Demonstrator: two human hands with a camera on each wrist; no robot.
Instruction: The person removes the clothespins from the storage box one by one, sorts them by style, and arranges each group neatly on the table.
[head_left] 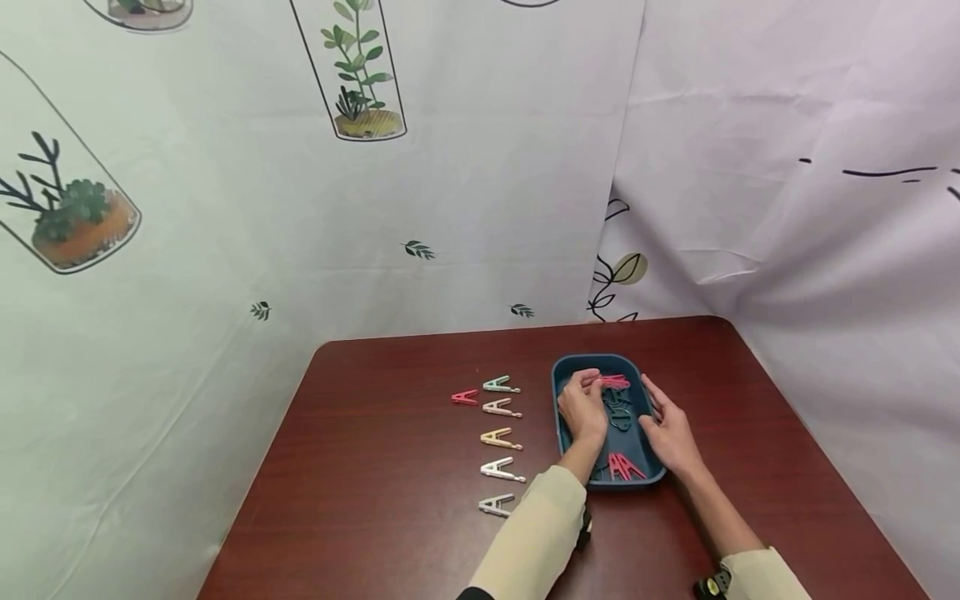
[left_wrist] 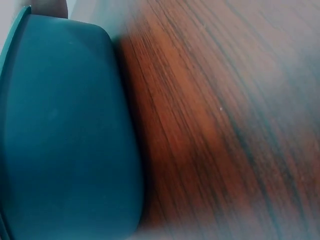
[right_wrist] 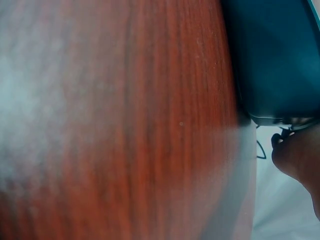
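Observation:
A dark blue tray [head_left: 652, 477] sits on the table with clothespins inside. My left hand [head_left: 585, 410] reaches over its left side, thumb and fingertips pinching a pink clothespin [head_left: 617, 381] near the far end. My right hand [head_left: 672, 433] holds the tray's right rim, its thumb at the inner edge and the fingers along the side. Under the left fingers lie dark green clips [head_left: 617, 410], partly hidden. More pink clothespins [head_left: 624, 467] rest at the tray's near end. In both wrist views the tray's outer wall [left_wrist: 70, 130] shows beside the wood; little of either hand is visible.
Left of the tray, clothespins lie in a column: green [head_left: 501, 384], cream [head_left: 502, 407], yellow [head_left: 501, 438], white [head_left: 502, 469] and grey [head_left: 496, 505]. A red clothespin [head_left: 465, 397] lies farther left. A printed cloth [head_left: 465, 183] hangs behind the brown table [head_left: 360, 483].

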